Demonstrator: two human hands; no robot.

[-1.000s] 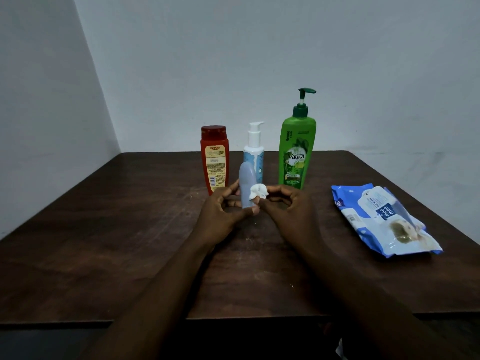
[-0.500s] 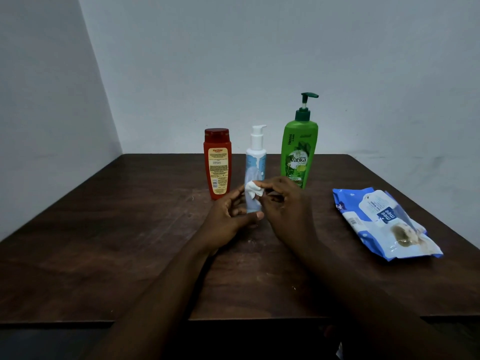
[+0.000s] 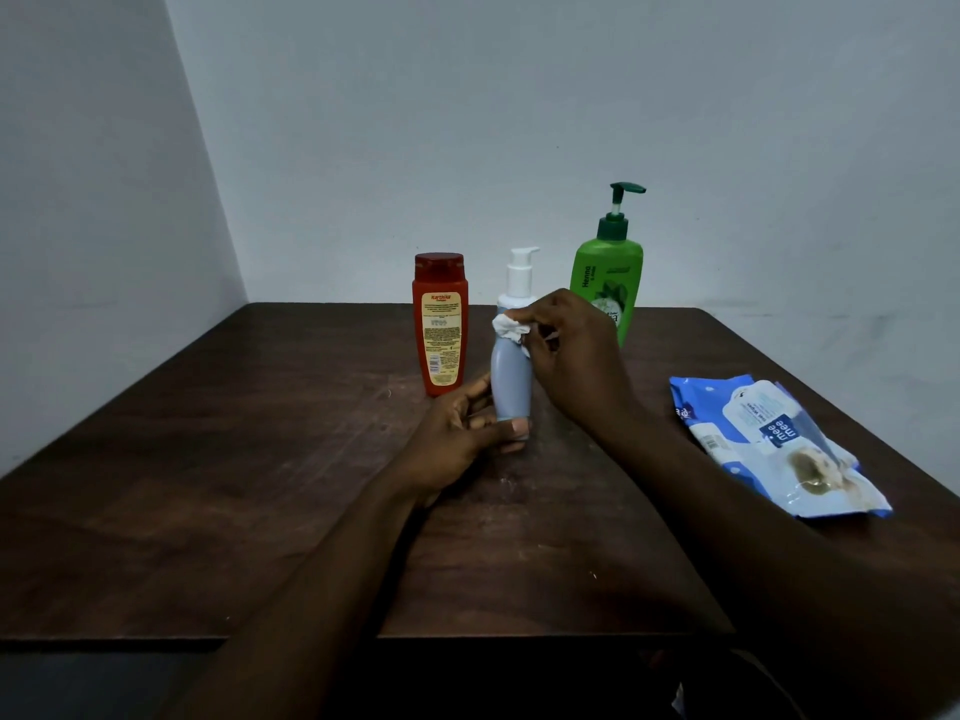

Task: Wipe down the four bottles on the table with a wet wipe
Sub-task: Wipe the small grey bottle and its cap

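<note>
A small grey-blue bottle (image 3: pixel 510 379) stands upright at the table's middle, and my left hand (image 3: pixel 462 433) grips its base. My right hand (image 3: pixel 571 356) pinches a crumpled white wet wipe (image 3: pixel 510 327) against the top of that bottle. Behind it stand a red bottle (image 3: pixel 440 324), a white pump bottle (image 3: pixel 521 275) partly hidden by the wipe and my hand, and a tall green pump bottle (image 3: pixel 608 272).
A blue and white pack of wet wipes (image 3: pixel 774 441) lies flat on the right side of the dark wooden table (image 3: pixel 208 459). Bare walls close in behind and on the left. The table's front edge runs just below my forearms.
My right hand has slid the wipe up the grey-blue bottle from its middle to its top. My left hand still grips the bottle's base.
</note>
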